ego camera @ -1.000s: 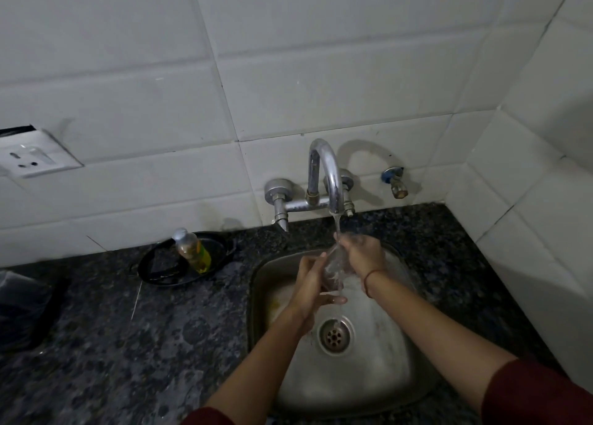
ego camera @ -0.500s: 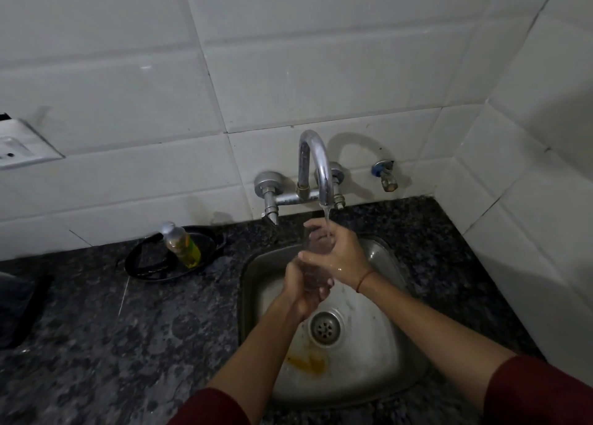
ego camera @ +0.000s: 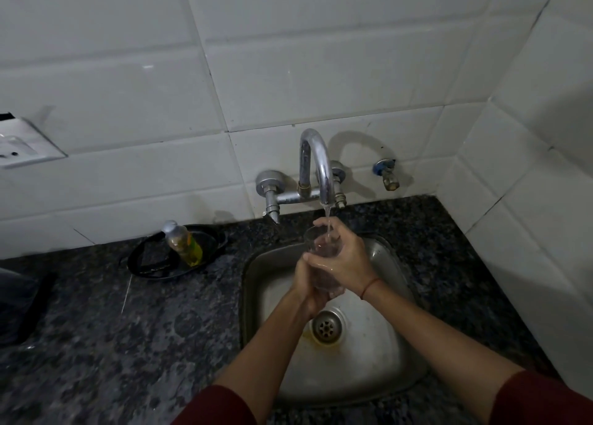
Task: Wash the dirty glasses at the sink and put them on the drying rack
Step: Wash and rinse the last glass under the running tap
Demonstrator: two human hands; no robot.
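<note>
Dark stone counter (ego camera: 128,344), steel sink (ego camera: 369,367), tap (ego camera: 316,155) running: vs a sec ago you've raised the glass (ego camera: 322,248) upright over the sink, mouth under the stream, water going in. Your right hand (ego camera: 348,259) wraps its upper wall, left hand (ego camera: 306,285) curls round the base, both gripping. Prob. rinse stage; no rack in view yet.

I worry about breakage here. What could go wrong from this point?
1. The clear drinking glass is wet in the left hand and right hand; it could slip and crack against the stainless steel sink.
2. Its rim sits below the curved chrome tap; raising it might chip it.
</note>
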